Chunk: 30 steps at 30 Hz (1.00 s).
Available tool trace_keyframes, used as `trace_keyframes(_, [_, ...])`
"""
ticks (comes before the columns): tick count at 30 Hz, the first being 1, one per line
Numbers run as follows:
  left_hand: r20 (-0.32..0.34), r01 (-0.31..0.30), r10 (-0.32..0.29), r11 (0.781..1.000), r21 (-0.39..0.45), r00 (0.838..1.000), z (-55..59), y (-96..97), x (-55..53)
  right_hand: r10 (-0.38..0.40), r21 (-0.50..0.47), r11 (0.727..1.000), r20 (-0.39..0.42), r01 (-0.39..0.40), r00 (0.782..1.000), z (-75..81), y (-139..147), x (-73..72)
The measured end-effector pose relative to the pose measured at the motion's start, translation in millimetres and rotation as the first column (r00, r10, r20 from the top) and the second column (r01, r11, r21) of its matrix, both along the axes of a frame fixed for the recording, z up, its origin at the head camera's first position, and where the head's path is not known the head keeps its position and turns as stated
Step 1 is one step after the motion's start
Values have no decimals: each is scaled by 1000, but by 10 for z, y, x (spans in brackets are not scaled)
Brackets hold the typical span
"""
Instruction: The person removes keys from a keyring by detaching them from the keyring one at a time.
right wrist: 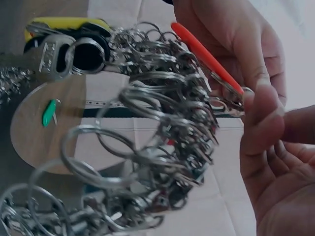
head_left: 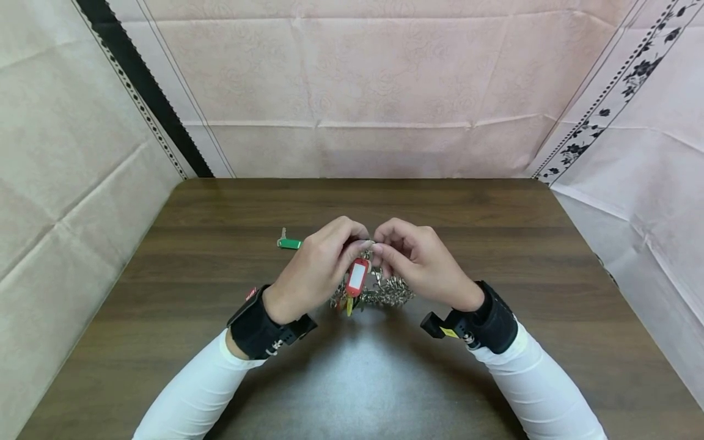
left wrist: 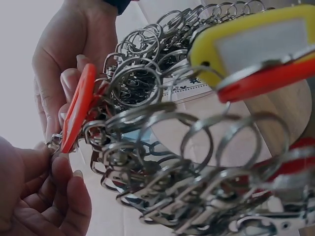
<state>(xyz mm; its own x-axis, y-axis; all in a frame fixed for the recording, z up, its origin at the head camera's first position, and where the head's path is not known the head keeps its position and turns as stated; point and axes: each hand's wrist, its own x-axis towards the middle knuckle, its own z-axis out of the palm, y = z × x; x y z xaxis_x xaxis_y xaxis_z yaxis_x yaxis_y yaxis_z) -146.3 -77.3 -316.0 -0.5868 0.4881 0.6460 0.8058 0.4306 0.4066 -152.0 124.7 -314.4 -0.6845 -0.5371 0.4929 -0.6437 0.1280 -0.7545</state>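
Note:
My left hand point(head_left: 324, 260) and right hand point(head_left: 420, 263) meet over the middle of the table, thumbs and fingertips together. Both pinch a small metal key ring point(left wrist: 56, 141) at the end of a red key tag point(head_left: 357, 277) with a white label. Beneath them hangs a large looped bunch of silver clasps and split rings point(head_left: 390, 293). A yellow key tag point(left wrist: 246, 34) dangles from that bunch, and a key point(right wrist: 56, 59) shows beside it in the right wrist view. Fingertips partly hide the pinched ring.
On the brown wooden table point(head_left: 220, 263) a green key tag point(head_left: 289, 244) with a key lies left of my hands. A red item point(head_left: 251, 293) peeks out behind the left wristband. Pale cloth point(head_left: 352, 79) hangs beyond the table's far edge and both sides.

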Motion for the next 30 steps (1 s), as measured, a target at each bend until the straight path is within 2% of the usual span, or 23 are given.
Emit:
trace_keyframes(8, [26, 2, -3, 1000, 22, 1000, -1, -3, -31, -50, -71, 996, -1, 50, 999, -8, -9, -2])
trace_keyframes(17, [6, -12, 11, 1000, 28, 1000, -29, -5, -39, -37, -86, 996, 4, 38, 999, -14, -3, -18])
trace_keyframes(24, [-76, -5, 5, 1000, -1, 997, 4, -34, -43, -31, -50, 998, -16, 30, 999, 0, 9, -8])
trace_keyframes(30, [-211, -21, 5, 997, -74, 978, 37, -65, -39, -45, -15, 999, -99, 44, 994, -12, -7, -12])
